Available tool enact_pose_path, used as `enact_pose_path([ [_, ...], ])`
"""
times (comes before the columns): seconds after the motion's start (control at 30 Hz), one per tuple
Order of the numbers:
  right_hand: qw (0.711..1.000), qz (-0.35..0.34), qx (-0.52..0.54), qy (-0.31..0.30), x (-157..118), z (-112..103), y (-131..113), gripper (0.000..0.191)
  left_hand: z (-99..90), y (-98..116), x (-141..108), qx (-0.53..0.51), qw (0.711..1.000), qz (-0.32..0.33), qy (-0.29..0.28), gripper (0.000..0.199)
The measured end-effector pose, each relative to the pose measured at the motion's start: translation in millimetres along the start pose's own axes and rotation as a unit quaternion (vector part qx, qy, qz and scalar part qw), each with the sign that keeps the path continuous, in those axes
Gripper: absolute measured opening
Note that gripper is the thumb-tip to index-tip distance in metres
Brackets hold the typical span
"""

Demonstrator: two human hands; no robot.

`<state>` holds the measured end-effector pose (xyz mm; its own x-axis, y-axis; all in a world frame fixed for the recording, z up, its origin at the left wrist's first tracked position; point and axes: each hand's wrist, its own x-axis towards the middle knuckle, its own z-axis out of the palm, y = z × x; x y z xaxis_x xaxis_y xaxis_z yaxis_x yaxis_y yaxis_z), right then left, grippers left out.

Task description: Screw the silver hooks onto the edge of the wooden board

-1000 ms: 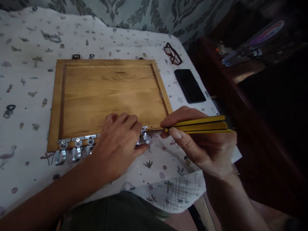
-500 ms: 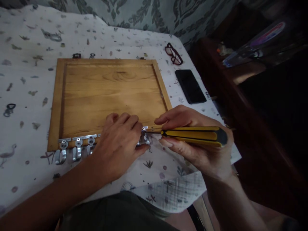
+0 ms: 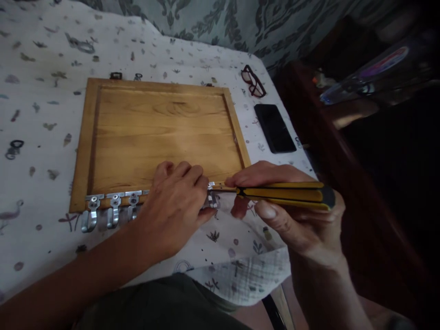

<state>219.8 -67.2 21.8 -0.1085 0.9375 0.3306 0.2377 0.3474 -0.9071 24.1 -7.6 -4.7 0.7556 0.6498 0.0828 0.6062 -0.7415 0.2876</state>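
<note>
A wooden cabinet door (image 3: 165, 133) lies flat on the cloth, with a row of metal hooks (image 3: 115, 211) screwed along its near edge. My left hand (image 3: 172, 206) grips that edge, its fingers on the wood and its thumb against the rightmost hook (image 3: 211, 199). My right hand (image 3: 292, 215) is shut on a yellow-and-black screwdriver (image 3: 285, 195). The screwdriver lies almost level, with its shaft running left to the top of that hook. The tip itself is too small to make out.
Red-framed glasses (image 3: 253, 81) and a black phone (image 3: 275, 128) lie beyond the door's right side. Small metal fittings (image 3: 116, 75) sit past its far edge. The printed cloth (image 3: 233, 275) droops over the table's near edge. Dark wooden furniture (image 3: 309, 78) stands at right.
My right hand has rolled the screwdriver about its shaft, and the handle now lies flatter and lower. My left hand stays on the hook. The view has shifted slightly.
</note>
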Motion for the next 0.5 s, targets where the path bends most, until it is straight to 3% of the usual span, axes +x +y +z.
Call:
enact_pose_path([
  [0.13,1.0,-0.009,-0.007,0.017,-3.2,0.2,5.3,0.027,0.7,-0.2,-0.3,-0.002,1.0,0.009,0.015,0.032],
  [0.37,0.986,-0.07,-0.133,0.076,-3.5,4.6,9.6,0.026,4.6,-0.9,-2.0,-0.012,0.999,0.015,0.028,0.027],
  [0.5,0.983,-0.084,-0.135,0.089,-3.1,10.8,15.2,0.023,5.1,-1.6,-2.2,-0.015,0.999,0.013,0.034,0.023],
])
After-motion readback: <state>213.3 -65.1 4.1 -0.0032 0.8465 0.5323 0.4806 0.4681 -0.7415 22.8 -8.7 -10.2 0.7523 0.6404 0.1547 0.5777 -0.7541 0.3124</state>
